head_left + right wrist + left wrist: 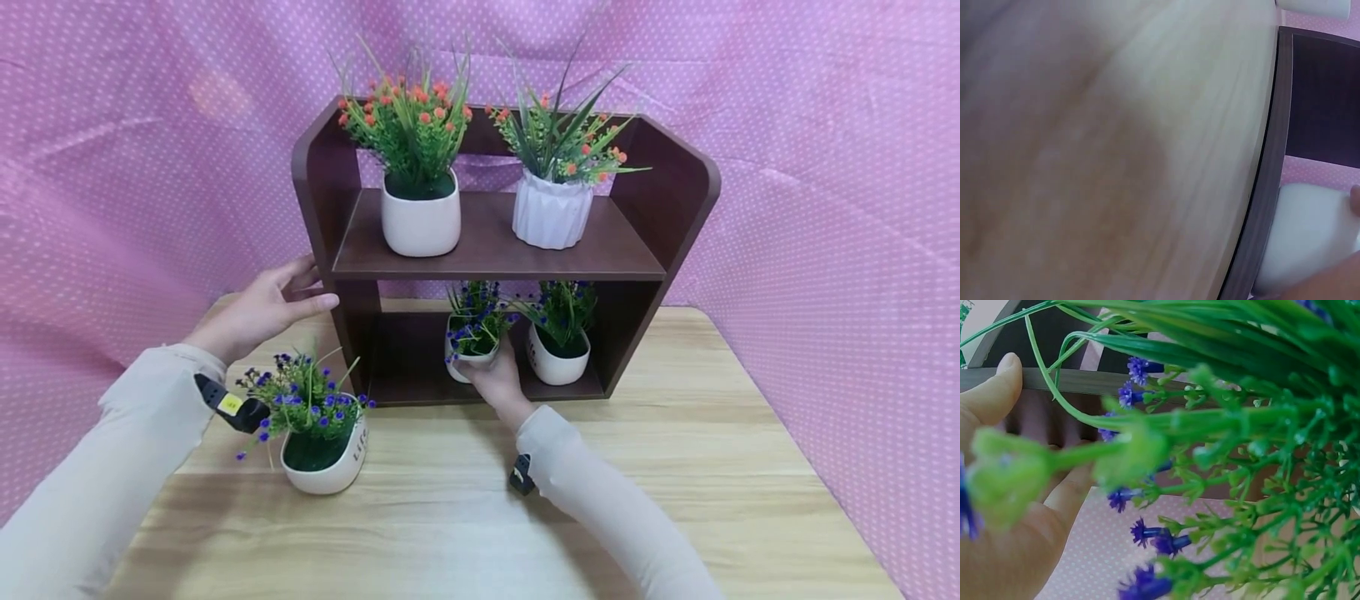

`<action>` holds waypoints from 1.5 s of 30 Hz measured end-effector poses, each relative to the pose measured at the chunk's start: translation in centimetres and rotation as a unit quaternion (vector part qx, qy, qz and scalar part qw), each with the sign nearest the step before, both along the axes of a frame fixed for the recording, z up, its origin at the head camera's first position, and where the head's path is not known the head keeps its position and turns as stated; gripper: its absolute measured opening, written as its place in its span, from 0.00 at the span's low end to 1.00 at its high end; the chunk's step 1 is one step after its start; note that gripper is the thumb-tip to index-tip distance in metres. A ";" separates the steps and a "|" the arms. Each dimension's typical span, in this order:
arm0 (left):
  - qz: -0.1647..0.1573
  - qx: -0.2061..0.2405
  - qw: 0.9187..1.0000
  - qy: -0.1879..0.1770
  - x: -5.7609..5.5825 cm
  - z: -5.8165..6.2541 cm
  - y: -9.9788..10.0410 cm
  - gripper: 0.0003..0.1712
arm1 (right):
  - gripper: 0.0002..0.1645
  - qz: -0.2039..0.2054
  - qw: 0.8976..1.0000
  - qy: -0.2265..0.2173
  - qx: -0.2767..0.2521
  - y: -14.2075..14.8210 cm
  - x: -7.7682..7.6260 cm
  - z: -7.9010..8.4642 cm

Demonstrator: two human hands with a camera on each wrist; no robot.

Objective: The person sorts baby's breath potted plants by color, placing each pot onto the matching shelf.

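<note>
On the lower level of a dark brown wooden shelf (495, 265), my right hand (498, 379) grips a white pot (453, 367) of artificial purple-blue flowers (476, 321). The right wrist view shows the white pot (1307, 231) just inside the shelf's edge, with part of the hand at the frame's right. My left hand (262, 304) touches the outer left side of the shelf; its thumb (1004, 387) lies at the front edge. Below that wrist, another potted purple-blue plant (322, 467), its white pot lettered "Life", stands on the table. Its leaves partly cover the left hand in the left wrist view.
Right of the gripped pot, a similar potted plant (558, 358) stands on the lower level. Two orange-flowered plants, one in a smooth white pot (420, 217) and one in a ridged pot (551, 212), occupy the upper level. Pink dotted cloth (810, 208) surrounds the wooden table (712, 467).
</note>
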State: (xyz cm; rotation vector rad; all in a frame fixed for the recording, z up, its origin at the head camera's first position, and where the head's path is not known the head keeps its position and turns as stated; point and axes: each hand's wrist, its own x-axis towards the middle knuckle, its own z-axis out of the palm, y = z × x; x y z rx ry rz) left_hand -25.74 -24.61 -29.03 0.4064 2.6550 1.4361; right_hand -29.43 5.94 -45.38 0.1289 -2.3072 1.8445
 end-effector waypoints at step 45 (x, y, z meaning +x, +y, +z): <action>-0.008 0.013 1.000 0.000 0.2 0.1 0.0 0.50 | 0.51 -0.142 0.989 -0.026 0.035 -0.4 2.5 0.8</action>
